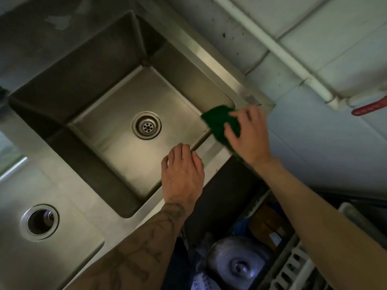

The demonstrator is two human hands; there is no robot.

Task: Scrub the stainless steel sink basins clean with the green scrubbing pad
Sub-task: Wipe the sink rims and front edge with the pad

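A deep stainless steel sink basin (117, 114) fills the middle of the head view, with a round drain (147, 125) in its floor. My right hand (249, 135) presses the green scrubbing pad (219, 122) against the basin's right rim corner. My left hand (182, 176) rests flat on the near rim of the same basin, fingers apart, holding nothing. A second, shallower basin (62, 237) with an open drain hole (39, 222) lies at the lower left.
A white pipe (280, 51) runs along the tiled wall beside the sink, ending near a red valve handle (370, 107). Below the sink's right edge stand a metal pot lid (238, 262), a white rack (293, 268) and other clutter.
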